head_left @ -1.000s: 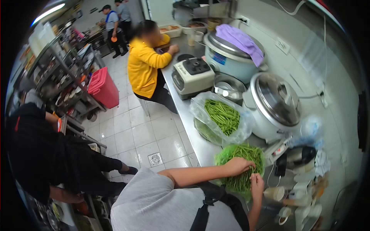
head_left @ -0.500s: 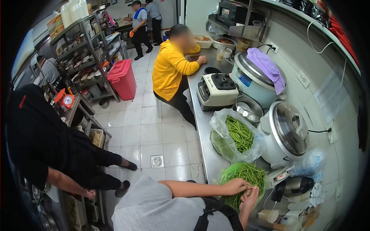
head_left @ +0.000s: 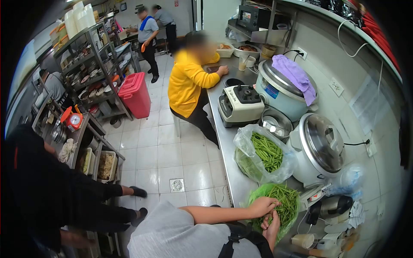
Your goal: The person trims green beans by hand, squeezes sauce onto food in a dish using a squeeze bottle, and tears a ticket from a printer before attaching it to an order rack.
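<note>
Slender green beans (head_left: 287, 202) lie heaped in a thin green bag (head_left: 255, 194)

Next to the left hand (head_left: 261, 207), green beans (head_left: 288, 204) in a bright-green bag (head_left: 257, 193). Farther past it, a whitish see-through bag (head_left: 287, 163), a cream-and-black blender (head_left: 237, 108), a purple cloth (head_left: 294, 75), a yellow hoodie (head_left: 188, 84) and a red bin (head_left: 137, 94). Back from the hand, a plain grey shirt (head_left: 172, 232) and black strap (head_left: 226, 248).

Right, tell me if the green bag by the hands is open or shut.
Open: the green bag is spread wide at the top, with green beans showing inside it.
</note>
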